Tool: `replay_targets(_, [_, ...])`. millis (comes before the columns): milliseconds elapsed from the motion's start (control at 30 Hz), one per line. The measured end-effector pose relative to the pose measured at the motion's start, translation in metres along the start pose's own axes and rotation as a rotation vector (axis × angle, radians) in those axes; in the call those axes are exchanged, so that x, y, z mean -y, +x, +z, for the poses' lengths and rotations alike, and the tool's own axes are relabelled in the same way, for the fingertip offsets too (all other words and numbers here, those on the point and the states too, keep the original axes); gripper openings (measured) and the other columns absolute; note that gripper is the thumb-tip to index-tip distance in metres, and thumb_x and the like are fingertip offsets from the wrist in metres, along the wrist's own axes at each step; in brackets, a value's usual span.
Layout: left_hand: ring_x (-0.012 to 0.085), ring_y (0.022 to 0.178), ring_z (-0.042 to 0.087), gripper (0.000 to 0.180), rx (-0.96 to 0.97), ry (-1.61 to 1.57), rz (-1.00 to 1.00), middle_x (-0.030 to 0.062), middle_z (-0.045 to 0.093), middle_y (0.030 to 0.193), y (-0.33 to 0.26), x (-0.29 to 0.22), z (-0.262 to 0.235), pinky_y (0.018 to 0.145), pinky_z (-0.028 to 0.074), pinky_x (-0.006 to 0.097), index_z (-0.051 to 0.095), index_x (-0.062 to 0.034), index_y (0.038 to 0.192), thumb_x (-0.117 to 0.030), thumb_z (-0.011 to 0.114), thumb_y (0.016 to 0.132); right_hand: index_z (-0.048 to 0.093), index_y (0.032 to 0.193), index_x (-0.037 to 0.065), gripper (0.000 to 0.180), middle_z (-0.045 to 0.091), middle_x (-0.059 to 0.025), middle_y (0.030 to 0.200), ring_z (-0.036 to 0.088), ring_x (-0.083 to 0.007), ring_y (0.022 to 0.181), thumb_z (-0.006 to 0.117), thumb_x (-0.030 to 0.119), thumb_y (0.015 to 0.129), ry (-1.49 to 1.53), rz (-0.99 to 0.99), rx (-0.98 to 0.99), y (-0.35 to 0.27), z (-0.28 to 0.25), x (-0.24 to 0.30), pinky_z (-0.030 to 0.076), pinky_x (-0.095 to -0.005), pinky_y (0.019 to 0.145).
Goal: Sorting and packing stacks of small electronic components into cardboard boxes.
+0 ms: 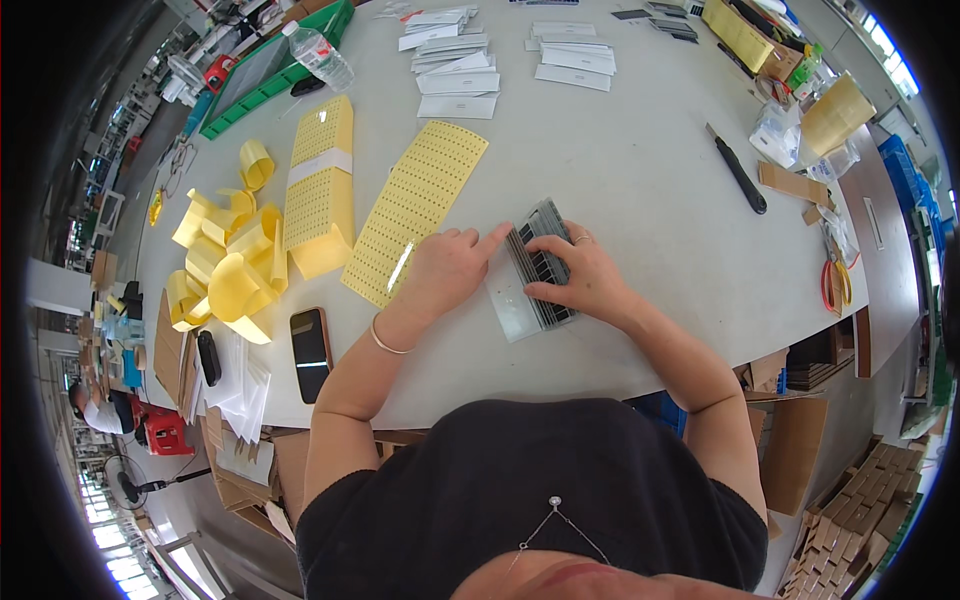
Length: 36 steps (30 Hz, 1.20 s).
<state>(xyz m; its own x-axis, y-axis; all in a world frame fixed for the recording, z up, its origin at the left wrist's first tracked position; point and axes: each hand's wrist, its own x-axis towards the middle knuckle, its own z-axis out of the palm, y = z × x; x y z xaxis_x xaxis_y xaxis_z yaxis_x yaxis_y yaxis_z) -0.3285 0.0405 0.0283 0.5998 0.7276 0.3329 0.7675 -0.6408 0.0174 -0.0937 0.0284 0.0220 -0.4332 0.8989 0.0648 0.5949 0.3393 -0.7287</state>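
Right hand [597,278] gripping now, thumb and fingers spread across a stack of thin, grey rectangular plates with black patches [545,268], right at the bench's [650,170] near side! Left hand [440,270] loosely open, index finger stretched to the stack's upper-left edge; just left, a yellow, dotted rectangular sheet [415,212] lies flat.

Bright, even light covers the table [620,150] — glare streaks a yellow sheet [416,208] — while the rim bends into black.
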Motion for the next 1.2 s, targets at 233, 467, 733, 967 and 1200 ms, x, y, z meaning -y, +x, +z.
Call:
replay_targets(233, [0.0186, 0.068, 0.062, 0.040, 0.063, 0.107, -0.256, 0.0031, 0.058, 0.076, 0.003, 0.008, 0.000, 0.057, 0.051, 0.032, 0.061, -0.0107, 0.117, -0.016, 0.066, 0.077, 0.060, 0.119, 0.019, 0.053, 0.050, -0.0270, 0.129, 0.041, -0.0416, 0.128, 0.079, 0.033, 0.071, 0.008, 0.014, 0.001, -0.003, 0.001, 0.000, 0.040, -0.0443, 0.102])
replay_targets(467, [0.0188, 0.080, 0.061, 0.044, -0.052, -0.073, -0.134, 0.0034, 0.057, 0.091, 0.005, 0.012, 0.003, 0.065, 0.052, 0.032, 0.059, -0.0114, 0.117, -0.017, 0.072, 0.075, 0.059, 0.119, 0.019, 0.054, 0.049, -0.0281, 0.130, 0.042, -0.0414, 0.127, 0.079, 0.033, 0.071, 0.001, 0.008, -0.009, 0.000, -0.002, -0.002, 0.040, -0.0442, 0.102])
replay_targets(733, [0.0314, 0.123, 0.047, 0.073, -0.065, -0.153, 0.159, 0.0094, 0.047, 0.135, 0.035, 0.005, -0.003, 0.100, 0.040, 0.045, 0.048, -0.0128, 0.133, -0.016, 0.078, 0.066, 0.057, 0.122, 0.019, 0.056, 0.047, -0.0256, 0.131, 0.045, -0.0434, 0.120, 0.077, 0.037, 0.073, -0.060, -0.078, -0.024, 0.002, -0.001, -0.001, 0.041, -0.0466, 0.101])
replay_targets(967, [0.0269, 0.121, 0.048, 0.078, 0.098, -0.109, 0.541, 0.0088, 0.053, 0.124, 0.065, 0.011, 0.003, 0.098, 0.041, 0.043, 0.038, -0.0142, 0.142, -0.016, 0.071, 0.072, 0.032, 0.139, 0.003, 0.082, 0.054, -0.0210, 0.122, 0.052, -0.0410, 0.108, 0.075, 0.030, 0.074, 0.064, -0.024, 0.141, -0.006, -0.007, 0.009, 0.044, -0.0482, 0.095])
replay_targets(1200, [0.0281, 0.096, 0.061, 0.082, 0.245, -0.223, 0.599, 0.0094, 0.061, 0.103, 0.078, 0.019, 0.002, 0.090, 0.046, 0.038, 0.047, -0.0088, 0.133, -0.021, 0.080, 0.059, 0.030, 0.141, 0.004, 0.091, 0.057, -0.0161, 0.122, 0.054, -0.0310, 0.112, 0.081, 0.024, 0.069, 0.201, 0.017, 0.107, -0.032, -0.024, -0.024, 0.044, -0.0426, 0.095])
